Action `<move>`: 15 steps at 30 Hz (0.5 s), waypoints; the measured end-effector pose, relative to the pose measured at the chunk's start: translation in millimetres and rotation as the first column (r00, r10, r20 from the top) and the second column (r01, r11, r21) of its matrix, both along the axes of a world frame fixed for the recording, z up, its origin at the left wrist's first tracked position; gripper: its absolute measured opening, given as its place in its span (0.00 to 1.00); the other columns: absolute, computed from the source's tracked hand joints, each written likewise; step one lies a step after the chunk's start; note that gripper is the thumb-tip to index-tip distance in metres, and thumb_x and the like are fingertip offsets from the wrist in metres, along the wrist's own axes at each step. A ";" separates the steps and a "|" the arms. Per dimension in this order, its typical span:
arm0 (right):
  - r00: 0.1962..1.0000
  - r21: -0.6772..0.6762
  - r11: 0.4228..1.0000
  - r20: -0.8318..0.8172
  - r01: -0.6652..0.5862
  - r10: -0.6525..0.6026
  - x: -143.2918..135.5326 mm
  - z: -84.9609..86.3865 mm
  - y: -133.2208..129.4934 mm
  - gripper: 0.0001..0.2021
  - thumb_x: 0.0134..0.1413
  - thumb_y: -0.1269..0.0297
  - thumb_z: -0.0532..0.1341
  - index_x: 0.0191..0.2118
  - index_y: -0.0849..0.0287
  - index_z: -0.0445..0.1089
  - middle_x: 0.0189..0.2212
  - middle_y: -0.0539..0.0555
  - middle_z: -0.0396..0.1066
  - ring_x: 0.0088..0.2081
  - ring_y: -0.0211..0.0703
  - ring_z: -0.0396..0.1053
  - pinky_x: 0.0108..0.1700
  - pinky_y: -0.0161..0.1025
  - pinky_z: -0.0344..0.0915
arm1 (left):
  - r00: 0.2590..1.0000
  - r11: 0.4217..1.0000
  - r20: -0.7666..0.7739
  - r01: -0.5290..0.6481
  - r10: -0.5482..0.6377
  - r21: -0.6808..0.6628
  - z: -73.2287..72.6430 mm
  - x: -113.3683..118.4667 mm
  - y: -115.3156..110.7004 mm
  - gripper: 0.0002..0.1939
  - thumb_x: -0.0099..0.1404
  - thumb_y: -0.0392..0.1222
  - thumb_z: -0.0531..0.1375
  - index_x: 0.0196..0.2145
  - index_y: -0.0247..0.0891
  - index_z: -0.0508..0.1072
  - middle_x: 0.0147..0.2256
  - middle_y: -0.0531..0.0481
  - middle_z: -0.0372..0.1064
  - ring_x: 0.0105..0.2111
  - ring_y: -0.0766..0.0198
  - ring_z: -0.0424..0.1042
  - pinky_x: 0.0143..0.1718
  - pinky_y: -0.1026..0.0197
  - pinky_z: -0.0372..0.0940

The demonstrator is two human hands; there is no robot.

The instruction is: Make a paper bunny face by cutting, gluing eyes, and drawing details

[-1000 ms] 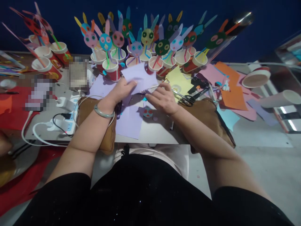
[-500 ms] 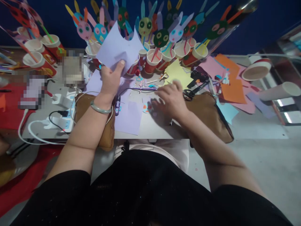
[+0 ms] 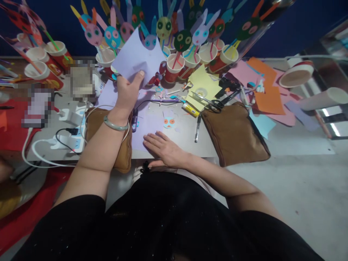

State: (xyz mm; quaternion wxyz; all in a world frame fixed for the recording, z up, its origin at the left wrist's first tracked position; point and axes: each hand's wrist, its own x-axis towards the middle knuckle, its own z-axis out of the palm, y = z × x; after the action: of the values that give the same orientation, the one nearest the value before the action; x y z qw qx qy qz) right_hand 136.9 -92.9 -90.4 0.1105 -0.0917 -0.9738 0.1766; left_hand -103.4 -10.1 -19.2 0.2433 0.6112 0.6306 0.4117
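My left hand [image 3: 129, 90] grips a lilac paper sheet [image 3: 133, 54] with a curved cut in its top edge, thumb on its near face. The sheet is raised in front of the paper cups. My right hand [image 3: 164, 148], fingers stretched out and palm down, rests over the near part of another lilac sheet [image 3: 149, 121] at the table's front edge. Just beyond that hand is a small light blue paper face [image 3: 169, 122] with orange eyes. A pen [image 3: 197, 128] and scissors [image 3: 214, 104] lie to its right.
Paper rabbits on straws stand in red paper cups [image 3: 174, 69] along the back. Brown pouches [image 3: 236, 134] flank the work area. Yellow paper [image 3: 202, 87] and orange paper [image 3: 269, 99] lie to the right. At left are a power strip [image 3: 78, 139] with cables and a phone [image 3: 39, 105].
My right hand has moved left and nearer to me, from beside the scissors to the flat lilac sheet. My left hand still holds up its paper, nearly in the same place.
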 end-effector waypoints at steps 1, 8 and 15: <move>0.998 0.013 0.998 -0.004 0.060 -0.060 2.8 2.1 2.9 0.45 0.66 0.31 0.56 0.73 0.63 0.63 0.72 0.71 0.62 0.75 0.67 0.59 0.75 0.70 0.55 | 1.000 1.000 0.026 -0.016 0.015 0.024 -2.5 0.3 -4.8 0.34 0.58 0.80 0.64 0.43 0.49 0.68 0.43 0.54 0.80 0.72 0.59 0.56 0.65 0.45 0.60; 0.908 0.154 0.907 0.093 0.392 -0.409 32.3 7.3 16.4 0.45 0.67 0.34 0.58 0.71 0.73 0.63 0.72 0.77 0.61 0.73 0.72 0.60 0.77 0.70 0.50 | 0.918 0.944 0.312 -0.300 0.246 0.139 -18.2 -5.1 7.2 0.28 0.59 0.67 0.73 0.38 0.50 0.62 0.45 0.51 0.80 0.67 0.55 0.66 0.66 0.44 0.63; 0.811 0.083 0.807 -0.084 0.585 -0.579 78.1 15.2 34.9 0.23 0.74 0.50 0.54 0.60 0.60 0.74 0.57 0.65 0.77 0.61 0.62 0.71 0.70 0.64 0.58 | 0.855 0.893 0.423 -0.407 0.299 0.190 -28.4 -10.4 33.7 0.22 0.62 0.43 0.75 0.38 0.47 0.62 0.44 0.52 0.80 0.53 0.62 0.75 0.64 0.53 0.67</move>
State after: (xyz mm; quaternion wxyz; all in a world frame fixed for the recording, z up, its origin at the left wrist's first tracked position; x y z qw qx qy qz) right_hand 215.0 -58.0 -75.2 0.1907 -0.3746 -0.9034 0.0854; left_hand -113.8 23.6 -47.6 0.1945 0.4189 0.6101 0.6438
